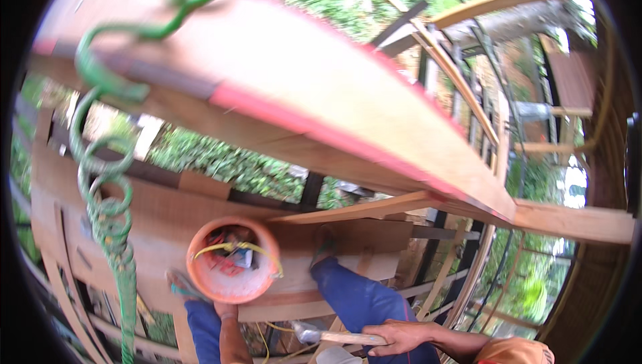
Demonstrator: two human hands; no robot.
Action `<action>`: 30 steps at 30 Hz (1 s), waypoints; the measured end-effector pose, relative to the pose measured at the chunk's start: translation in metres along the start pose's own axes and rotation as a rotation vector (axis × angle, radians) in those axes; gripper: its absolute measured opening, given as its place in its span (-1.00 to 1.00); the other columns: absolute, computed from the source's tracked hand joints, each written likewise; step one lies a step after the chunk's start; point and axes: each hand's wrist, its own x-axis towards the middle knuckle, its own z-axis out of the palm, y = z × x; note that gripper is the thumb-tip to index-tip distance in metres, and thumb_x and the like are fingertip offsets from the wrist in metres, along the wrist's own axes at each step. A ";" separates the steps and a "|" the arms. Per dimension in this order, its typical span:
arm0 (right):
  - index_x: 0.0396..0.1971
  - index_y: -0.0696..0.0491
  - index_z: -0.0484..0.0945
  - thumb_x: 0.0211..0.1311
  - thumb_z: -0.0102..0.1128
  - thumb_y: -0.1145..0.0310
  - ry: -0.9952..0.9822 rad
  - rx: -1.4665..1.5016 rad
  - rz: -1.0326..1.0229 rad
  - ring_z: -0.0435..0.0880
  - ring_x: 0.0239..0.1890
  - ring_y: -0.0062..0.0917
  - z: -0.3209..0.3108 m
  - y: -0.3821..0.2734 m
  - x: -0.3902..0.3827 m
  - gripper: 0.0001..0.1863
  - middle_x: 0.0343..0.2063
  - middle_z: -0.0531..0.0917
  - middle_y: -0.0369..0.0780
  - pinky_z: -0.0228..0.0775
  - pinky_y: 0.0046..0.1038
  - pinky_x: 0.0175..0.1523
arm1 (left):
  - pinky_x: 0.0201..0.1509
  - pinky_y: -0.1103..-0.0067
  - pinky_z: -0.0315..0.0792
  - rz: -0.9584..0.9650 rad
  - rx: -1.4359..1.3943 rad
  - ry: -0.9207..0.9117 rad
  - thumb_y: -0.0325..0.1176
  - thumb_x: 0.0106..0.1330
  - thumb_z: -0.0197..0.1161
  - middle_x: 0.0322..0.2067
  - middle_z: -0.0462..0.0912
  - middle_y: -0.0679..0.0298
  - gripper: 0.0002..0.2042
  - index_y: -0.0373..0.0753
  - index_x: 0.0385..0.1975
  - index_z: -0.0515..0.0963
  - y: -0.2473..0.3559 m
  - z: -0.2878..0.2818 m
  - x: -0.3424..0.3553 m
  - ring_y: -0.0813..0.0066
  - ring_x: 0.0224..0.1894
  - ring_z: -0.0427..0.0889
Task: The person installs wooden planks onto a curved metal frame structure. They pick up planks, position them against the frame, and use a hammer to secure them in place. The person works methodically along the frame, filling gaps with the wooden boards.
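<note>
Bucket (202,276) of orange plastic, lower left of centre, probably stiff and weighty with its jumbled contents (247,257); lift by the yellow handle (214,248). Hammer (342,337), bottom centre, should be head-heavy: hold its wooden shaft (358,339), where the right hand (397,337) is closed. The left hand (227,310) meets the bucket's near side, fingers hidden, opening impossible to tell.

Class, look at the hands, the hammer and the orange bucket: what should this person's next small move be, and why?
Probably to steady the orange bucket with the left hand: that hand is down at the bucket's near side, while the right hand is taken up gripping the hammer by its wooden handle.
</note>
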 end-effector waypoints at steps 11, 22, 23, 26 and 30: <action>0.26 0.16 0.42 0.28 0.35 0.02 0.422 0.195 -0.321 0.65 0.02 -0.22 0.052 0.030 -0.094 -0.31 0.00 0.65 0.00 0.52 -0.23 0.08 | 0.21 0.46 0.50 -0.053 -0.502 -0.733 -0.46 0.09 0.52 0.07 0.65 0.06 -0.37 -0.33 0.23 0.49 0.225 -0.175 -0.065 0.40 0.09 0.62; 0.15 0.21 0.36 0.39 -0.05 0.06 1.137 0.995 -0.659 0.38 -0.47 -0.73 -0.035 0.122 -0.291 -0.45 -0.44 0.44 -0.32 0.33 -0.62 -0.36 | -0.06 0.50 0.53 0.180 -0.646 -0.453 -0.47 0.09 0.43 -0.30 0.68 0.28 -0.62 -0.36 -0.05 0.59 0.547 -0.508 -0.042 0.54 -0.18 0.64; 0.15 0.21 0.35 0.41 -0.10 0.06 1.216 0.979 -0.659 0.37 -0.50 -0.73 -0.035 0.134 -0.308 -0.46 -0.45 0.43 -0.32 0.31 -0.63 -0.41 | -0.08 0.51 0.53 0.224 -0.452 -0.367 -0.49 0.10 0.40 -0.25 0.70 0.25 -0.58 -0.34 0.01 0.60 0.580 -0.544 -0.043 0.56 -0.20 0.64; 0.15 0.18 0.35 0.45 -0.14 0.11 1.359 1.044 -0.592 0.36 -0.54 -0.73 -0.032 0.166 -0.338 -0.51 -0.46 0.43 -0.32 0.29 -0.63 -0.46 | 0.01 0.57 0.53 0.276 -0.529 -0.328 -0.56 0.14 0.32 -0.19 0.72 0.28 -0.48 -0.34 0.19 0.53 0.644 -0.612 -0.023 0.57 -0.15 0.65; 0.12 0.15 0.39 0.49 -0.13 0.13 1.424 0.985 -0.442 0.36 -0.56 -0.74 -0.019 0.191 -0.364 -0.57 -0.50 0.42 -0.35 0.27 -0.63 -0.47 | 0.00 0.62 0.51 0.256 -0.679 -0.243 -0.47 0.25 0.39 -0.10 0.68 0.28 -0.39 -0.34 0.32 0.36 0.672 -0.654 -0.018 0.58 -0.11 0.63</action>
